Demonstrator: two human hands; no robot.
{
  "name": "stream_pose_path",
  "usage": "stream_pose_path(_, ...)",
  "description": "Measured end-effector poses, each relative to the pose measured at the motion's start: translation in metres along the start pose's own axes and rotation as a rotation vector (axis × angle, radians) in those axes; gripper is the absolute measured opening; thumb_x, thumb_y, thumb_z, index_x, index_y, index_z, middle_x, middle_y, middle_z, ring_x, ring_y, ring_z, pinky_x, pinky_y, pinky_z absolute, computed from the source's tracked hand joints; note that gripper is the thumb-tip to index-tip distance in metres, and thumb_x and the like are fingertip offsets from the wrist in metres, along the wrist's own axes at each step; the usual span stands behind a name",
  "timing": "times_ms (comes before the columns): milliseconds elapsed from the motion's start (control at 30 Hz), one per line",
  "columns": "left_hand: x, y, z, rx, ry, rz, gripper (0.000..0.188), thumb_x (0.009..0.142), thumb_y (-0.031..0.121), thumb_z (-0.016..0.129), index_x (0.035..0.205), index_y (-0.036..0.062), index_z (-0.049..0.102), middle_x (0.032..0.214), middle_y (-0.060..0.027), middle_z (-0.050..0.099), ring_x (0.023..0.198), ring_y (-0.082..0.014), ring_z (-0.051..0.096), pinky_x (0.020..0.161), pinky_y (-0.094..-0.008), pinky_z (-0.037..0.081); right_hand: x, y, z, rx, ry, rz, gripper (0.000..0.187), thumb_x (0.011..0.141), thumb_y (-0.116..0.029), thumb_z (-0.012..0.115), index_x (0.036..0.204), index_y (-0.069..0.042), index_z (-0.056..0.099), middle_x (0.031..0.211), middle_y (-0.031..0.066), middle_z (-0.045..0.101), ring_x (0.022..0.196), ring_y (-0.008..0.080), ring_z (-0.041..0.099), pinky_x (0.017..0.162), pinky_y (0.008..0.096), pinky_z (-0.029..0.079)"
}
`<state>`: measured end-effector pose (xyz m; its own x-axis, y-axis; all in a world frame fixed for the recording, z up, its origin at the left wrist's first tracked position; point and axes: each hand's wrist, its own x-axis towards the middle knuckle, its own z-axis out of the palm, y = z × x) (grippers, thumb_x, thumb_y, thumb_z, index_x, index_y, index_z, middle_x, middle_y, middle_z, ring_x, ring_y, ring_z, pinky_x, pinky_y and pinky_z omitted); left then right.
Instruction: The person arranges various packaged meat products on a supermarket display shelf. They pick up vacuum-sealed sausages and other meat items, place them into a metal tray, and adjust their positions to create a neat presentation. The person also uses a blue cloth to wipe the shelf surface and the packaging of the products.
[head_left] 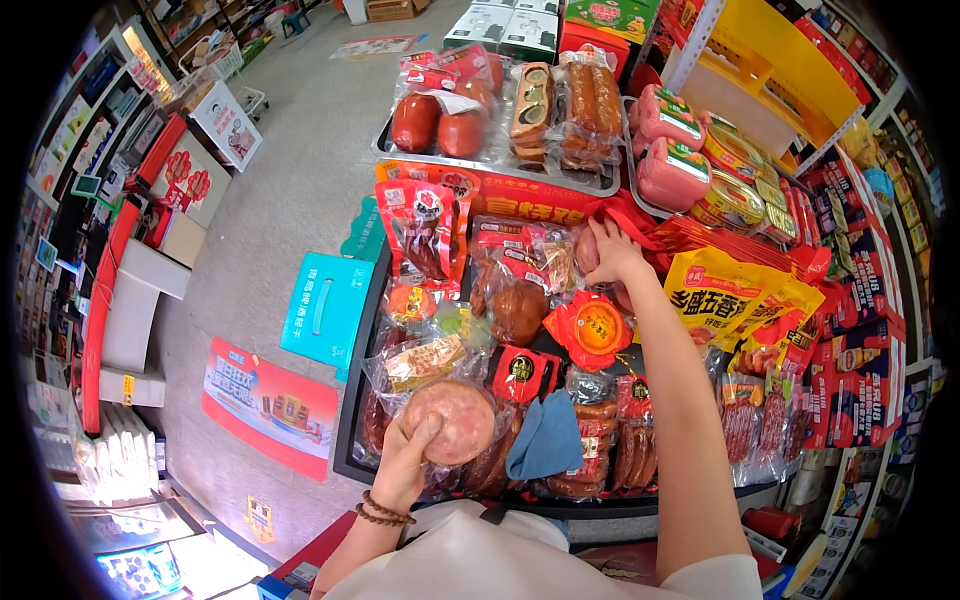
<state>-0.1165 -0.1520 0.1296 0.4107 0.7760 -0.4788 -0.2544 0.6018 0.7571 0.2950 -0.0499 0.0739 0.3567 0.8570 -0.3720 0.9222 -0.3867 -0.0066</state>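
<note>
My left hand (403, 462) grips a round, pink, marbled piece of ham sausage (458, 425), its cut face up and my thumb over the edge. A beaded bracelet circles that wrist. Farther off, my right hand (614, 254) is closed around a pink packaged meat (586, 250), partly hidden by the fingers, at the far right of the dark display tray (352, 440). Between the hands lie a brown vacuum-packed meat (520, 312), an orange-red round package (596, 330) and a black-and-red packet (523, 375). A blue cloth (545, 440) rests near the tray's front.
Behind, a metal tray (490, 168) holds red round meats and brown sausages. Pink packs (675, 172) and yellow tins (728, 202) stand at the right, above yellow bags (725, 290). A teal box (322, 310) sits left of the display, near a floor mat (268, 405).
</note>
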Motion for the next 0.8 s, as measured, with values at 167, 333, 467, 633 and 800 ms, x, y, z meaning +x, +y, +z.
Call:
stream_pose_path(167, 0.001, 0.002, 0.001, -0.006, -0.006, -0.005, 0.053, 0.084, 0.023, 0.070, 0.125, -0.0033, 0.048, 0.115, -0.0086, 0.059, 0.105, -0.0147, 0.057, 0.091, -0.0299, 0.047, 0.000, 0.003, -0.008, -0.001, -0.015, 0.090, 0.119, 0.047, -0.046, 0.082, 0.145, -0.014, 0.023, 0.145, 0.0195, 0.031, 0.130, 0.0380, 0.036, 0.099, 0.0481, 0.040)
stream_pose_path(333, -0.001, -0.001, -0.004, 0.018, 0.007, 0.002, 0.051, 0.085, 0.026, 0.069, 0.124, -0.0005, 0.049, 0.113, -0.0063, 0.060, 0.102, -0.0148, 0.058, 0.089, -0.0304, 0.048, -0.006, -0.008, -0.021, 0.001, -0.096, 0.222, 0.110, 0.049, -0.057, 0.077, 0.137, -0.007, 0.035, 0.131, 0.0181, 0.050, 0.115, 0.0308, 0.055, 0.091, 0.0392, 0.048)
stream_pose_path(467, -0.004, -0.003, -0.006, -0.016, 0.003, 0.002, 0.051, 0.084, 0.021, 0.070, 0.124, -0.0034, 0.048, 0.114, -0.0084, 0.059, 0.104, -0.0142, 0.057, 0.090, -0.0299, 0.047, -0.012, -0.009, -0.020, 0.001, 0.002, 0.191, 0.107, 0.048, -0.057, 0.077, 0.132, -0.004, 0.040, 0.126, 0.0184, 0.054, 0.111, 0.0303, 0.058, 0.090, 0.0394, 0.049)
stream_pose_path(633, -0.007, -0.004, -0.006, -0.041, -0.007, -0.018, 0.050, 0.085, 0.019, 0.069, 0.124, -0.0031, 0.048, 0.115, -0.0085, 0.058, 0.104, -0.0140, 0.057, 0.090, -0.0297, 0.047, -0.016, 0.004, -0.002, 0.076, 0.332, -0.025, 0.086, 0.058, -0.034, 0.079, 0.131, -0.007, 0.042, 0.129, 0.0177, 0.050, 0.113, 0.0358, 0.054, 0.092, 0.0407, 0.047)
stream_pose_path(800, -0.006, -0.008, -0.007, -0.038, 0.001, -0.016, 0.052, 0.085, 0.020, 0.069, 0.126, -0.0023, 0.046, 0.116, -0.0086, 0.058, 0.105, -0.0143, 0.056, 0.091, -0.0297, 0.047, -0.011, 0.009, 0.015, 0.168, 0.456, -0.165, 0.065, 0.068, -0.014, 0.074, 0.127, -0.008, 0.046, 0.124, 0.0163, 0.052, 0.110, 0.0350, 0.054, 0.090, 0.0410, 0.047)
